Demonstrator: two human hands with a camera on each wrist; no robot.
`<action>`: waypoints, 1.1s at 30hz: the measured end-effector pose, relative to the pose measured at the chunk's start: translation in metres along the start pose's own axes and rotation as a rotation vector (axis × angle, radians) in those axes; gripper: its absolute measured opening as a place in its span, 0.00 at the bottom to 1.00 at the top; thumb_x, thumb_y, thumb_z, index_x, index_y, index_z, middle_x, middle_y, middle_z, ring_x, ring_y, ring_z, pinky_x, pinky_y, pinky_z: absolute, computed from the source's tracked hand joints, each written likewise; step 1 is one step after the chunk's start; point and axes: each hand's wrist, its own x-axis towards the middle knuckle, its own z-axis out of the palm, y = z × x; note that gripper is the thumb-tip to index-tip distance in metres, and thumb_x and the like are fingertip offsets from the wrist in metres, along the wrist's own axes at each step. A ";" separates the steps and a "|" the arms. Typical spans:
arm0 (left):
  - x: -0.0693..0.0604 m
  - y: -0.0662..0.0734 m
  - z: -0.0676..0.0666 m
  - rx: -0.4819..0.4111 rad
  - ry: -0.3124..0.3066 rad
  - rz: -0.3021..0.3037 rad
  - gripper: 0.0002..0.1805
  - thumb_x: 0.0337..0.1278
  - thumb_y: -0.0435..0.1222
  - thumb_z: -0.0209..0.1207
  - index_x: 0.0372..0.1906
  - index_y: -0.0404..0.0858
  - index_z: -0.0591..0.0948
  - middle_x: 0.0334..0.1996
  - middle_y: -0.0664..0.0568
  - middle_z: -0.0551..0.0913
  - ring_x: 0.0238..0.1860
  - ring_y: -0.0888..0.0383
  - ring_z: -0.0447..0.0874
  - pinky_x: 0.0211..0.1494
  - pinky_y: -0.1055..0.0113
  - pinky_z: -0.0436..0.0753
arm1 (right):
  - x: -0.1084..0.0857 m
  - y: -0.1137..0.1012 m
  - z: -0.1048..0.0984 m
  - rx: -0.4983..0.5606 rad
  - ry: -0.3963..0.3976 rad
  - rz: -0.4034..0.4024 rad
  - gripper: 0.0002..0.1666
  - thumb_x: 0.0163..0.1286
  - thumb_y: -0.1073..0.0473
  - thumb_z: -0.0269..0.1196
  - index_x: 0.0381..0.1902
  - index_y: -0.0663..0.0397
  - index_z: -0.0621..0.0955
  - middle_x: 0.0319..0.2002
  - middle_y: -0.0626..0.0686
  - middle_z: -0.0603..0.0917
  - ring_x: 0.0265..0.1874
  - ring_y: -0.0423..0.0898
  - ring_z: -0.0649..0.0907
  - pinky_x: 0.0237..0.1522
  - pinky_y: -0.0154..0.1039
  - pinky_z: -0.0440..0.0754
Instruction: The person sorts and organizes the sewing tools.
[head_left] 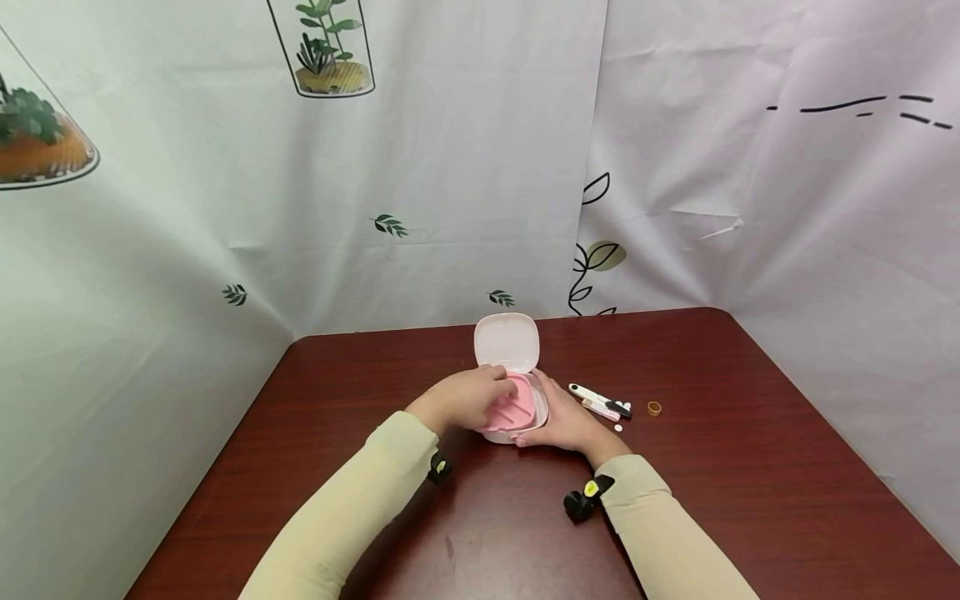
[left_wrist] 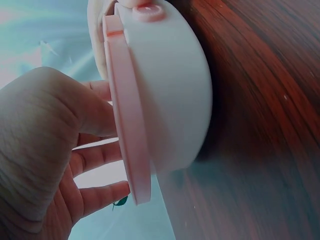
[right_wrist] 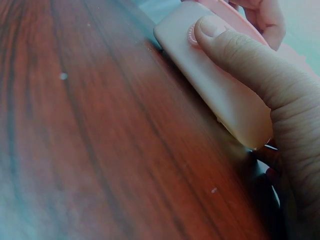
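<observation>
A white rounded box [head_left: 501,437] stands on the table with its lid [head_left: 507,342] raised at the back. Inside its opening lies a pink divided tray [head_left: 517,412], which sits askew and sticks out past the box wall on the left side. My left hand [head_left: 467,400] holds this tray, its fingers reaching over the inner face in the left wrist view. Around the box's right side, my right hand [head_left: 564,418] grips the wall, the thumb at a round pink button [right_wrist: 191,35] on the front. The tray's far part is hidden by the left hand.
Right of the box lie a slim white and black item [head_left: 588,394], a small pink and white stick [head_left: 602,410] and several tiny white pieces [head_left: 618,428]. A gold ring [head_left: 655,408] is farther right. Printed cloth [head_left: 450,167] hangs behind the dark red table [head_left: 750,467].
</observation>
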 end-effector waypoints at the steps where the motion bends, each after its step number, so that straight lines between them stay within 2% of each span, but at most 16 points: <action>1: 0.001 0.000 0.001 0.003 0.004 0.007 0.18 0.50 0.31 0.67 0.49 0.46 0.82 0.41 0.55 0.75 0.44 0.58 0.76 0.50 0.65 0.79 | 0.000 0.000 0.000 0.001 0.001 -0.002 0.79 0.41 0.35 0.82 0.80 0.56 0.51 0.75 0.63 0.61 0.73 0.57 0.64 0.72 0.57 0.61; 5: 0.005 0.002 0.001 0.007 0.014 0.018 0.19 0.49 0.30 0.67 0.49 0.46 0.82 0.42 0.54 0.76 0.45 0.57 0.76 0.51 0.65 0.78 | -0.001 -0.001 -0.001 0.009 0.003 -0.006 0.79 0.41 0.36 0.82 0.80 0.59 0.51 0.75 0.64 0.61 0.73 0.58 0.64 0.72 0.57 0.61; 8: 0.007 0.004 0.000 -0.003 0.007 0.001 0.20 0.49 0.30 0.67 0.49 0.47 0.82 0.43 0.55 0.76 0.45 0.57 0.76 0.51 0.66 0.78 | -0.001 -0.001 -0.001 0.025 0.008 -0.026 0.79 0.41 0.37 0.83 0.80 0.59 0.51 0.75 0.64 0.62 0.72 0.58 0.65 0.72 0.57 0.62; 12: 0.012 0.008 -0.001 -0.015 -0.015 -0.021 0.22 0.48 0.30 0.68 0.50 0.48 0.82 0.43 0.56 0.75 0.45 0.58 0.74 0.50 0.68 0.78 | 0.000 0.001 0.000 0.039 0.014 -0.038 0.79 0.40 0.38 0.83 0.80 0.57 0.51 0.74 0.62 0.63 0.71 0.55 0.67 0.72 0.55 0.63; 18: 0.016 0.011 -0.001 -0.026 -0.022 -0.012 0.21 0.47 0.29 0.68 0.49 0.48 0.83 0.42 0.56 0.75 0.45 0.59 0.74 0.49 0.68 0.77 | 0.001 0.003 0.001 0.049 0.019 -0.050 0.79 0.40 0.39 0.84 0.80 0.54 0.51 0.74 0.60 0.64 0.71 0.53 0.67 0.72 0.53 0.63; 28: 0.021 0.010 0.001 -0.025 -0.020 -0.018 0.22 0.45 0.27 0.67 0.48 0.47 0.83 0.40 0.56 0.75 0.43 0.58 0.74 0.48 0.67 0.77 | 0.000 0.003 0.000 0.066 0.019 -0.047 0.79 0.40 0.40 0.84 0.80 0.55 0.50 0.74 0.61 0.63 0.70 0.54 0.67 0.72 0.55 0.63; 33: 0.021 0.009 0.005 -0.028 -0.029 -0.029 0.22 0.45 0.28 0.68 0.49 0.48 0.83 0.39 0.56 0.74 0.43 0.59 0.74 0.47 0.68 0.76 | 0.001 0.002 0.000 0.040 0.011 -0.043 0.78 0.42 0.38 0.83 0.80 0.55 0.50 0.74 0.62 0.63 0.71 0.55 0.67 0.72 0.56 0.63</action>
